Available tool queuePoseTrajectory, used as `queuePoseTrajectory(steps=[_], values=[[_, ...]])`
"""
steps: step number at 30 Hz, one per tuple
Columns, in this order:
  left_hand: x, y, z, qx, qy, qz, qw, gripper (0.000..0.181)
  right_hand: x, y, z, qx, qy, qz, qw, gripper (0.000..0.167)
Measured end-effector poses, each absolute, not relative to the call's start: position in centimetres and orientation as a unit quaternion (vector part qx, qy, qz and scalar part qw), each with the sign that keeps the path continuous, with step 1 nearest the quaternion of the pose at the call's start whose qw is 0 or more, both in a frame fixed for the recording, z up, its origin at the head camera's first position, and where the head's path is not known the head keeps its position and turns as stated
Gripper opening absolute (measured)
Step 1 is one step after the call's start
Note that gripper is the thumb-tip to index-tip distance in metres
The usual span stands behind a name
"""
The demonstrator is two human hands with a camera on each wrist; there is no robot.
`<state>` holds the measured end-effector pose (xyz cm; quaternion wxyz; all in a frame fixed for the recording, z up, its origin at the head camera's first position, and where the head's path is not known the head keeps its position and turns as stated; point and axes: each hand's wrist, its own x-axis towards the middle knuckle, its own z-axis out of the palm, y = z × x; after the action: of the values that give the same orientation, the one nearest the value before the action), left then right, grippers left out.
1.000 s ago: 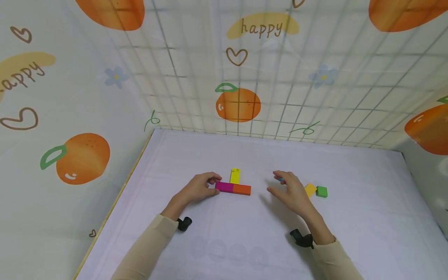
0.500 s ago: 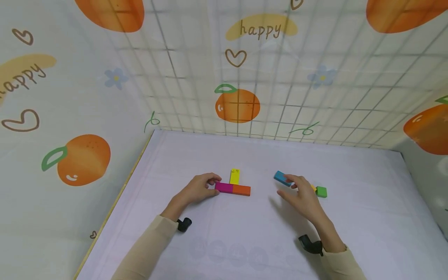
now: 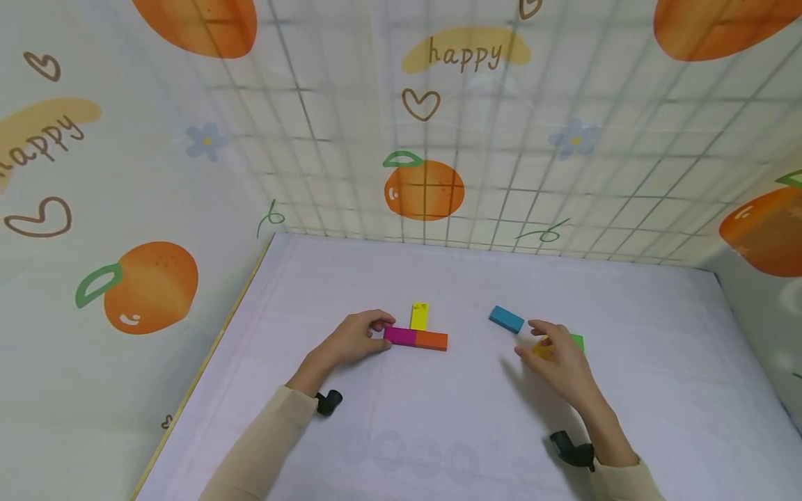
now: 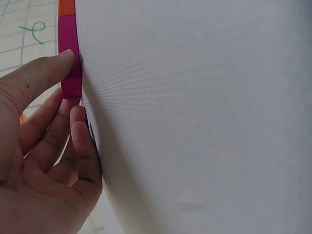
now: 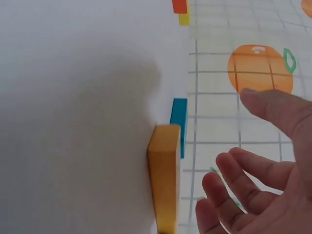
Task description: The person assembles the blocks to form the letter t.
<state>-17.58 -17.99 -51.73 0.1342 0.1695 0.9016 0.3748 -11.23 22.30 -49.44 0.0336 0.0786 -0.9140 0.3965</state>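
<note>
My left hand [image 3: 354, 342] grips the left end of a magenta block [image 3: 399, 337]; in the left wrist view the thumb lies on the magenta block [image 4: 69, 39]. An orange block [image 3: 432, 340] abuts its right end, and a yellow block [image 3: 419, 316] stands off behind them near where they meet. My right hand [image 3: 564, 365] is held over a yellow-orange block [image 3: 542, 350], partly hiding it, with fingers apart and nothing between them. The right wrist view shows that yellow-orange block [image 5: 165, 170] in front of the blue block [image 5: 179, 122].
A blue block [image 3: 506, 319] lies left of and beyond the right hand. Part of a green block [image 3: 578, 342] shows behind that hand. All of them are on a white-covered table [image 3: 351, 271], with a printed cloth wall [image 3: 476, 139] at the back.
My right hand has moved right and toward me, from over the blue block to over the yellow-orange one, leaving the blue block in full view. The left hand stays on the magenta block.
</note>
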Motion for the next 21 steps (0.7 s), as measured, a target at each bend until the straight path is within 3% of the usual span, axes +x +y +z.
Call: queuePoseTrajectory(steps=[21], values=[[-17.5, -17.9, -51.6, 0.159, 0.904, 0.371, 0.143, 0.041, -10.2, 24.9, -50.0, 0.03, -0.934, 0.355, 0.033, 0.059]])
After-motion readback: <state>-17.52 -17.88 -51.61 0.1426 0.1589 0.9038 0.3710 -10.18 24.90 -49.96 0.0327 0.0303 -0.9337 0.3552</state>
